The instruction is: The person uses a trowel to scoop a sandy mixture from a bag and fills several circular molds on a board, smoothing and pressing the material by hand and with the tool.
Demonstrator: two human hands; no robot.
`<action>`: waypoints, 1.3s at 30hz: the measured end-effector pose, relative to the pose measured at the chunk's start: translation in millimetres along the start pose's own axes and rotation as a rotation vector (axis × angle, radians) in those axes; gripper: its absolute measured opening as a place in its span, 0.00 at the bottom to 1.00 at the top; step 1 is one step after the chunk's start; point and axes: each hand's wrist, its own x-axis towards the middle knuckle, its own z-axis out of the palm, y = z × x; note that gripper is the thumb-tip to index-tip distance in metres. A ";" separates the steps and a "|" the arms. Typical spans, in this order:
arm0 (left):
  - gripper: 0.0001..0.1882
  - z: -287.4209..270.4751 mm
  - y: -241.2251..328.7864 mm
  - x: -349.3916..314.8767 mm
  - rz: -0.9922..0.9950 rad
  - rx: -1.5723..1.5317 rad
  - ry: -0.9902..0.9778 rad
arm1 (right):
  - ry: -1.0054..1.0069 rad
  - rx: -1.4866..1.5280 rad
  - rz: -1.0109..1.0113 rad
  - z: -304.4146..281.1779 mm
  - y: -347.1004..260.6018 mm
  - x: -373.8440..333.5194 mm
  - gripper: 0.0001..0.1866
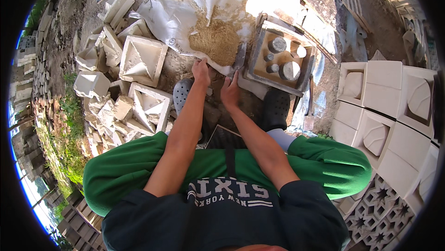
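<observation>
Two bare hands met the near edge of a white sack (169, 15) heaped with sand (215, 42).
Closest to me were the green trousers (125, 172) of the squatting person, with dark clogs (276, 112) planted apart; just beyond, the left hand (200, 72) pinched the sack's near edge, the sand lying directly past its fingertips, while the right hand (230, 92) curled at the near end of a trowel (240, 56), though I couldn't tell whether it gripped the tool, the sack's edge or both; a square tray (273, 83) holding pale cylinders (291, 71) sat just right of the trowel, white hollow moulds (144, 59) lay piled left of the sack, and pale blocks (382, 82) stood well off to the right.
</observation>
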 end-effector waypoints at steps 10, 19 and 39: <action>0.12 3.4 22.2 2.9 0.613 0.634 0.488 | -0.005 -0.154 -0.446 -8.2 -23.9 16.8 0.29; 0.16 23.7 114.4 41.2 0.733 1.145 0.258 | -0.215 -0.398 -0.486 -17.4 -38.6 38.2 0.32; 0.22 29.7 59.4 88.4 0.909 1.335 -0.303 | -0.455 0.130 0.168 -81.1 -27.3 -3.6 0.33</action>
